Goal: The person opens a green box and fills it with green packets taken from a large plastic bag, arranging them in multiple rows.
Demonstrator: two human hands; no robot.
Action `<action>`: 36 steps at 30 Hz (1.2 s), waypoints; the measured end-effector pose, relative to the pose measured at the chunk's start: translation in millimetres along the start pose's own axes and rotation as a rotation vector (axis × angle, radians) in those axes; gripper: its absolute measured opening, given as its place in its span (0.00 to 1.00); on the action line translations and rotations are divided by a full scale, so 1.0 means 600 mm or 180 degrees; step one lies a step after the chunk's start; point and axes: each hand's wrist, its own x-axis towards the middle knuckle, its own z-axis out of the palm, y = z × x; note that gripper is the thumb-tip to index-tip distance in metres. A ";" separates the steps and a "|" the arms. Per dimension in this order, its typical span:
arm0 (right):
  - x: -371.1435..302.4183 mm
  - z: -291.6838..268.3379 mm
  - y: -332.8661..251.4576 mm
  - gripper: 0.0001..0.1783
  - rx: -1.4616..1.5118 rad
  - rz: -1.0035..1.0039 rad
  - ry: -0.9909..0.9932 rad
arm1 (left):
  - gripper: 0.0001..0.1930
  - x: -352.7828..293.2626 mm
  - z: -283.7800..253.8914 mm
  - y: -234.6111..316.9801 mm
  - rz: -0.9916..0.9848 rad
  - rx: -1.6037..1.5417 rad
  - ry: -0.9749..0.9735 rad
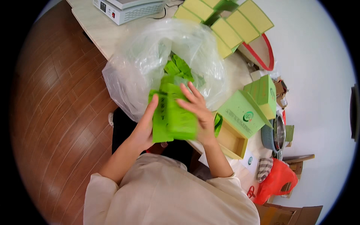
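Close by, the left hand [144, 125] pinches green packets [176, 116] along one edge, the right hand [202, 114] lays spread fingers over them, an open box [236, 112] sits rightward, a bulky clear bag [131, 63] beyond hides much of the pale table [98, 33] by the brown floor [67, 82] from me, and a white device [137, 15] stands farthest

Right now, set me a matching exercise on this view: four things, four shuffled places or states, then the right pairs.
1. Nearest green packets
2. Clear plastic bag
3. Open green box
4. Red bag

A. Beside the striped cloth
B. Between the left hand and right hand
C. Lid raised, right of both hands
D. Mouth open, other green packets inside

Pairs: 1-B; 2-D; 3-C; 4-A
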 end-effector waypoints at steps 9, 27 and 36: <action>-0.045 0.003 0.004 0.28 -0.0071 0.0516 -0.0381 | 0.24 0.032 0.021 -0.029 0.0066 0.0214 0.0447; -0.044 0.005 -0.011 0.10 0.1006 0.1466 0.1060 | 0.31 0.026 0.027 -0.032 0.1001 0.0701 0.0378; 0.125 0.015 0.211 0.19 -0.1752 0.1346 -0.0271 | 0.34 -0.009 0.003 -0.025 0.1193 0.0698 0.0467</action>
